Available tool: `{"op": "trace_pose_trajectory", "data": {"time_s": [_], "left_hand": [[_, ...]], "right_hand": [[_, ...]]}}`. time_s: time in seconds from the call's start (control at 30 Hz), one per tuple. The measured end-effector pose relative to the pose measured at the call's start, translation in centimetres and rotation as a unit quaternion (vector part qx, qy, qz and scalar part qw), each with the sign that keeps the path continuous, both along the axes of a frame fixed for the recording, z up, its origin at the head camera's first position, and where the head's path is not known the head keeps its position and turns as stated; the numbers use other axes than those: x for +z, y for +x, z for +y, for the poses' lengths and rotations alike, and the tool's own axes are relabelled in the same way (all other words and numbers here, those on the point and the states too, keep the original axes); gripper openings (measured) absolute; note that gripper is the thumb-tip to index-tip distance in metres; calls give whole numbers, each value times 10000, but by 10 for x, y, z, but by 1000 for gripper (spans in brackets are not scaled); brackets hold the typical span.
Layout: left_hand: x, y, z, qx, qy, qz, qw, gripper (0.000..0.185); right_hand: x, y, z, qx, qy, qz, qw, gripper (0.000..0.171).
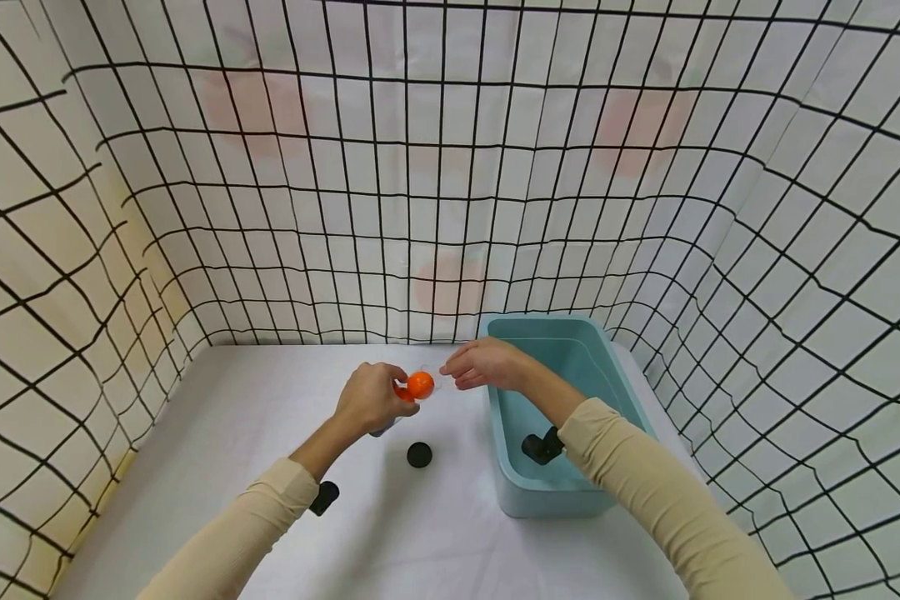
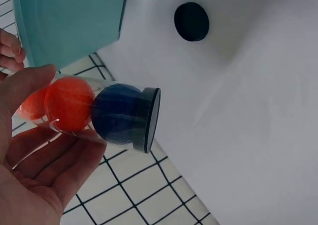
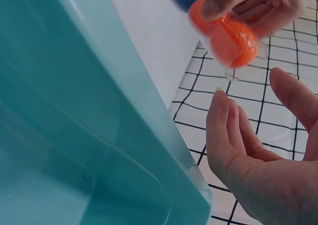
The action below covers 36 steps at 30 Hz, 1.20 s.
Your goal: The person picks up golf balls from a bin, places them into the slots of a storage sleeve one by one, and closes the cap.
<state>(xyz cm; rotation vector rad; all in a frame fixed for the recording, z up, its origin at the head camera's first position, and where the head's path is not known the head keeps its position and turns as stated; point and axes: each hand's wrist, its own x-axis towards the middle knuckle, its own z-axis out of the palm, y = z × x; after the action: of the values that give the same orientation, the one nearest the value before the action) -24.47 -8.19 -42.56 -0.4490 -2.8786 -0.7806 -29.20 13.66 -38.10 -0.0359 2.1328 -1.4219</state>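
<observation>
The left arm comes up from the lower left of the head view, in a cream sleeve, and bends in toward the middle of the frame. The left hand (image 1: pixel 371 398) is curled around a clear tube (image 2: pixel 94 113), so its grip is closed on the tube and holds it up above the white bench (image 1: pixel 270 467). In the left wrist view the tube lies on its side across the fingers (image 2: pixel 59 160), with the thumb pressed on top. Inside the tube sit two orange balls (image 2: pixel 69 103) and a blue ball (image 2: pixel 117 113), and a dark cap (image 2: pixel 151 119) closes the end by the blue ball. Just below the hands in the head view, a small black lid (image 1: pixel 419 454) lies on the bench. The right hand (image 1: pixel 483 364) is just right of the tube's open end, with its fingers (image 3: pixel 226 130) straight and loose and the palm turned toward the tube; its grip is open and holds nothing. The right arm reaches in from the lower right, passing over a teal tub (image 1: pixel 607 367) that stands on the right side of the bench.
</observation>
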Motion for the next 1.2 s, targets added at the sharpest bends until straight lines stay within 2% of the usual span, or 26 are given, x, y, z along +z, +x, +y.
{"op": "trace_pose_trajectory", "data": {"time_s": [0.47, 0.67, 0.8, 0.9, 1.03, 1.1, 1.2], "left_hand": [[1, 5, -47, 335, -36, -120, 9994, 40], [2, 8, -67, 500, -61, -189, 9986, 40], [1, 11, -80, 602, -113, -169, 9980, 38], [0, 12, -88, 648, -117, -118, 9978, 38], [1, 13, -94, 671, -145, -17, 9976, 38], [1, 14, -97, 674, -166, -12, 9976, 38], [3, 15, -102, 724, -175, -16, 9972, 37]], "right_hand": [[-7, -6, -21, 61, 117, 99, 9999, 30], [-12, -6, -41, 231, 779, 630, 9947, 41], [-18, -3, -57, 239, 959, 913, 9909, 44], [-23, 0, -70, 100, 1132, 1335, 9845, 46], [-34, 5, -84, -146, 1425, 1983, 9696, 50], [-40, 7, -90, -282, 1425, 2167, 9654, 50], [-49, 10, -99, -505, 1282, 2252, 9645, 50]]}}
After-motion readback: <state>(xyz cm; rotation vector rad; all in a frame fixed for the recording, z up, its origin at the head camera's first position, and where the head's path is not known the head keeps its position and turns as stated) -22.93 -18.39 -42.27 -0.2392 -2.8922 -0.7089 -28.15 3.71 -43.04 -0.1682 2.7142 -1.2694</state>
